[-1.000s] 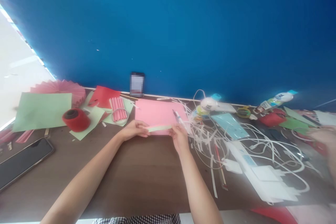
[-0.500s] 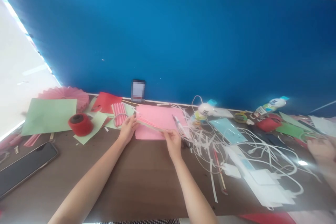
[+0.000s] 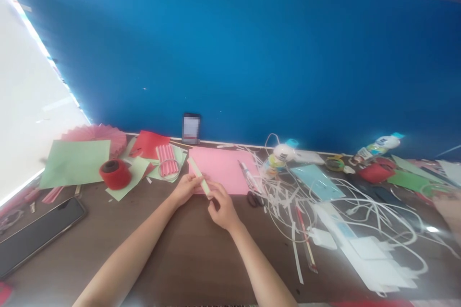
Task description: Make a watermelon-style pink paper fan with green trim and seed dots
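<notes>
Both of my hands hold a narrow, folded pale green paper strip (image 3: 199, 175) over the near edge of a pink sheet (image 3: 225, 168) on the brown table (image 3: 187, 254). My left hand (image 3: 185, 189) pinches the strip near its middle. My right hand (image 3: 220, 207) grips its near end, fingers curled. The strip points away and to the left, its far end free.
Left: red tape roll (image 3: 115, 173), green sheet (image 3: 74, 169), pink pleated fan (image 3: 97, 133), pink rolled papers (image 3: 167, 160), a phone (image 3: 34, 235). Right: scissors (image 3: 255, 197), white paper strips and cables (image 3: 345, 206), chargers (image 3: 370, 254), glue bottles (image 3: 378, 146). Another person's hand (image 3: 450, 208) far right.
The strip has swung from lying crosswise between my hands to pointing away. My right hand moved left and nearer to me; my left hand came back toward it.
</notes>
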Demonstrator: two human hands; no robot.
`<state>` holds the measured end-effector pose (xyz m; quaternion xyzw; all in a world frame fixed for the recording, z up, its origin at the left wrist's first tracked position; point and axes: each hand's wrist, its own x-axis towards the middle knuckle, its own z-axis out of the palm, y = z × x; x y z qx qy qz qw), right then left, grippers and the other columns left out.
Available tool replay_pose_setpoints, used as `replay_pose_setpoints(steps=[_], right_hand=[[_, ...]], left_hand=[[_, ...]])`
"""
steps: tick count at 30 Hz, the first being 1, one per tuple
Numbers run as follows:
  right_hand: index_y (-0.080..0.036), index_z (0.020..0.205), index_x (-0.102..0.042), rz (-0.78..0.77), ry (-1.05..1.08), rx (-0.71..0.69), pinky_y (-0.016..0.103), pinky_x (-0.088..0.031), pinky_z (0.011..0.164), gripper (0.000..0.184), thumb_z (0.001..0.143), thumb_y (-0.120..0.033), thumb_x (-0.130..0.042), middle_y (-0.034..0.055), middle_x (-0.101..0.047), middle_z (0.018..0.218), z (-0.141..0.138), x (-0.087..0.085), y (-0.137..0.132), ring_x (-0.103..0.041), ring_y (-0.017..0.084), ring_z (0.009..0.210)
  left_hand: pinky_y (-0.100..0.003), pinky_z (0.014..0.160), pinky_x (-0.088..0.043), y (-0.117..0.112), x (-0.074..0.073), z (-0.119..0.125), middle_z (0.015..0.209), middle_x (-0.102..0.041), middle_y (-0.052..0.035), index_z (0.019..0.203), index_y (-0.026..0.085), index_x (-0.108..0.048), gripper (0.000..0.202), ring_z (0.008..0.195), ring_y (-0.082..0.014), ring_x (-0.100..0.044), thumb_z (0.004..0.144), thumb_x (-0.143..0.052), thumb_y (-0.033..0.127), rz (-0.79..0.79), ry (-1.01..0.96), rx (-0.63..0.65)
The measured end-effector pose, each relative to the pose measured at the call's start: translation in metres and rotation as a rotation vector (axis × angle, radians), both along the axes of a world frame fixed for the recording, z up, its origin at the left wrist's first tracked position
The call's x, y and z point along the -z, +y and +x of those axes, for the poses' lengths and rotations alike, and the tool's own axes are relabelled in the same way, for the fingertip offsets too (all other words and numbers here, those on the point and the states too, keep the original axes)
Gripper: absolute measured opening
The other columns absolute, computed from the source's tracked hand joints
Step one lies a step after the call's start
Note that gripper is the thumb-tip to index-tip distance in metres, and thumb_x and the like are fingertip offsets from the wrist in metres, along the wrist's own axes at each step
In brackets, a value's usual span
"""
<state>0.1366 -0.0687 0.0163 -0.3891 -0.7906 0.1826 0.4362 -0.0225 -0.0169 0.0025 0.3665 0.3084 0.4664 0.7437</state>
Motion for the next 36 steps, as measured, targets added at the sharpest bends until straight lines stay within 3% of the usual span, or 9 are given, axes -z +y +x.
replay_pose_setpoints(steps=[4, 8, 12, 16, 19, 22, 26, 31, 36], right_hand=[[-0.019, 0.092, -0.052, -0.195, 0.263, 0.196, 0.030, -0.052, 0.066, 0.015, 0.078, -0.025, -0.051, 0.0084, -0.058, 0.093, -0.007, 0.004, 0.001, -0.059, 0.018, 0.083], [-0.018, 0.094, -0.049, -0.411, 0.387, 0.191, 0.026, -0.049, 0.053, 0.025, 0.076, -0.035, -0.055, 0.0032, -0.061, 0.074, -0.008, 0.012, 0.004, -0.060, 0.014, 0.060], [-0.017, 0.092, -0.051, -0.382, 0.448, 0.261, 0.025, -0.047, 0.050, 0.028, 0.074, -0.037, -0.056, 0.0001, -0.059, 0.063, 0.000, 0.015, 0.006, -0.057, 0.013, 0.053], [-0.017, 0.089, -0.053, -0.296, 0.423, 0.395, 0.025, -0.047, 0.053, 0.024, 0.075, -0.036, -0.055, 0.0012, -0.059, 0.065, 0.012, 0.017, 0.009, -0.057, 0.014, 0.056], [-0.017, 0.087, -0.054, -0.273, 0.394, 0.415, 0.025, -0.047, 0.052, 0.024, 0.074, -0.037, -0.054, 0.0018, -0.059, 0.066, 0.016, 0.019, 0.009, -0.057, 0.014, 0.057], [-0.017, 0.084, -0.055, -0.268, 0.368, 0.419, 0.025, -0.046, 0.052, 0.024, 0.074, -0.038, -0.054, 0.0026, -0.060, 0.066, 0.017, 0.018, 0.009, -0.057, 0.015, 0.058], [-0.017, 0.080, -0.056, -0.244, 0.345, 0.402, 0.025, -0.045, 0.052, 0.024, 0.074, -0.040, -0.053, 0.0026, -0.061, 0.065, 0.016, 0.016, 0.008, -0.056, 0.015, 0.056], [-0.017, 0.078, -0.056, -0.216, 0.323, 0.406, 0.025, -0.045, 0.053, 0.023, 0.075, -0.040, -0.053, 0.0023, -0.061, 0.063, 0.017, 0.016, 0.008, -0.056, 0.015, 0.055], [-0.017, 0.078, -0.057, -0.188, 0.291, 0.405, 0.026, -0.045, 0.053, 0.022, 0.076, -0.038, -0.051, 0.0032, -0.061, 0.064, 0.016, 0.015, 0.008, -0.057, 0.015, 0.056]], left_hand=[[-0.040, 0.081, -0.047, -0.005, -0.002, 0.004, 0.097, -0.065, -0.0162, 0.097, 0.008, -0.062, 0.039, 0.089, -0.0258, -0.062, 0.068, -0.068, 0.034, 0.059, 0.039, 0.038], [-0.038, 0.082, -0.045, -0.009, 0.000, 0.010, 0.100, -0.064, -0.0162, 0.100, 0.009, -0.061, 0.042, 0.093, -0.0258, -0.060, 0.069, -0.066, 0.037, 0.109, 0.084, 0.055], [-0.039, 0.087, -0.042, -0.008, -0.006, 0.007, 0.106, -0.062, -0.0140, 0.108, 0.012, -0.057, 0.042, 0.098, -0.0240, -0.057, 0.077, -0.054, 0.040, 0.260, 0.244, -0.044], [-0.040, 0.090, -0.036, -0.005, -0.020, -0.020, 0.107, -0.059, -0.0104, 0.105, 0.019, -0.057, 0.031, 0.103, -0.0253, -0.051, 0.078, -0.051, 0.032, 0.543, 0.894, -0.461], [-0.044, 0.090, -0.031, -0.007, -0.023, -0.043, 0.107, -0.056, -0.0131, 0.093, 0.018, -0.061, 0.021, 0.107, -0.0312, -0.043, 0.077, -0.050, 0.027, 0.595, 1.540, -0.543], [-0.044, 0.081, -0.034, -0.010, -0.019, -0.055, 0.097, -0.057, -0.0144, 0.091, 0.016, -0.059, 0.020, 0.102, -0.0330, -0.046, 0.079, -0.047, 0.027, 0.565, 1.858, -0.429], [-0.039, 0.074, -0.037, -0.013, -0.015, -0.057, 0.091, -0.058, -0.0136, 0.092, 0.014, -0.057, 0.023, 0.092, -0.0292, -0.051, 0.085, -0.036, 0.022, 0.585, 1.929, -0.270], [-0.033, 0.073, -0.038, -0.014, -0.013, -0.062, 0.098, -0.054, -0.0136, 0.100, 0.014, -0.052, 0.022, 0.092, -0.0263, -0.052, 0.082, -0.044, 0.023, 0.637, 1.873, -0.290], [-0.036, 0.075, -0.038, -0.013, -0.012, -0.066, 0.087, -0.057, -0.0156, 0.082, 0.012, -0.056, 0.021, 0.091, -0.0284, -0.051, 0.080, -0.036, 0.016, 0.647, 1.895, -0.247]])
